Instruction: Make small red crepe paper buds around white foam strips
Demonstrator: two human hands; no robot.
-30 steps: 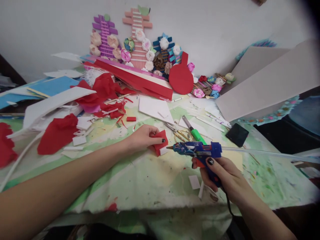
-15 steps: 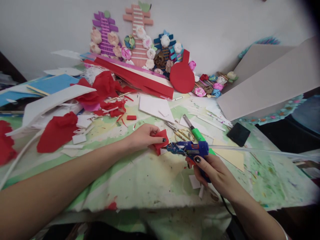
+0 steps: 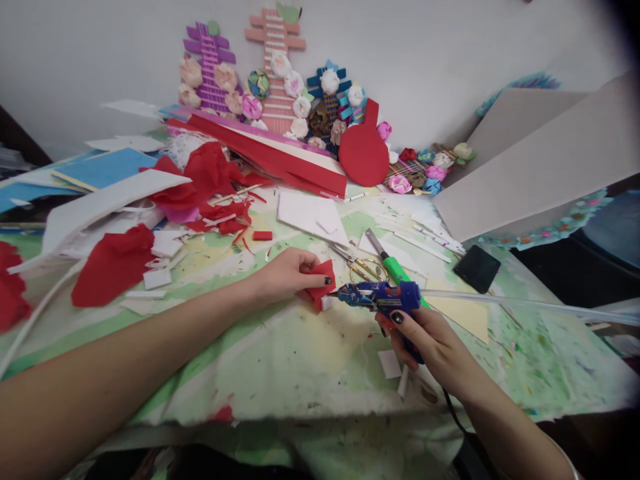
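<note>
My left hand (image 3: pixel 293 277) pinches a small folded piece of red paper (image 3: pixel 321 283) just above the table, and a bit of white shows at its lower edge. In my right hand (image 3: pixel 425 340) is a blue hot glue gun (image 3: pixel 383 297), gripped by its handle with fingers at the orange trigger. Its nozzle points left, close against the edge of the red paper; whether they touch I cannot tell. A long clear glue stick (image 3: pixel 500 298) sticks out from the back of the gun. Behind the gun lie gold-handled scissors (image 3: pixel 367 269) and a green utility knife (image 3: pixel 395 267).
Red crepe paper (image 3: pixel 117 263) and white foam scraps litter the left side. A red guitar-shaped cutout (image 3: pixel 364 150) leans at the back among flower-decorated pieces. A black phone-like slab (image 3: pixel 477 268) lies right, near a large grey panel (image 3: pixel 540 153). The gun's cord (image 3: pixel 453 410) hangs over the front edge.
The glue gun in my right hand has shifted slightly to the right, its nozzle drawing back a little along the red paper's edge. My left hand stays nearly still.
</note>
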